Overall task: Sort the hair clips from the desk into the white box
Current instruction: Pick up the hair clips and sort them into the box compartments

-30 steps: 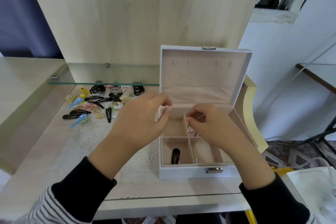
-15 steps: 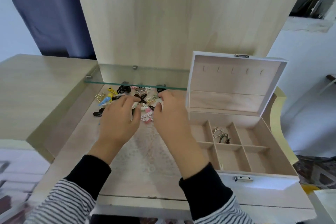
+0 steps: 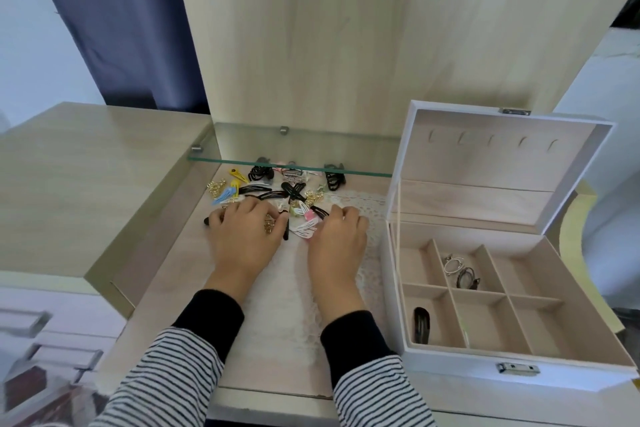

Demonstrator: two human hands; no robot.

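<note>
Left grip (image 3: 242, 239) and right grip (image 3: 337, 239) palm-down, fingers bent onto near edge of hair clips (image 3: 259, 189); can't tell if either pinches one. Clips: flat black snaps, gold wire, white leaf shapes, loose pile on pale wood-grain tabletop (image 3: 166, 288) under glass shelf (image 3: 294, 168). White box (image 3: 450, 374) right of grips, lid upright, beige lining; black clip (image 3: 421, 324) in near-left compartment

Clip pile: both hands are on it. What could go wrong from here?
1. The clips overlap; the left hand or right hand may drag extras along.
2. The glass shelf overhangs the rear clips; knuckles could hit it.
3. The box has small compartments; mis-sorting is possible.
</note>
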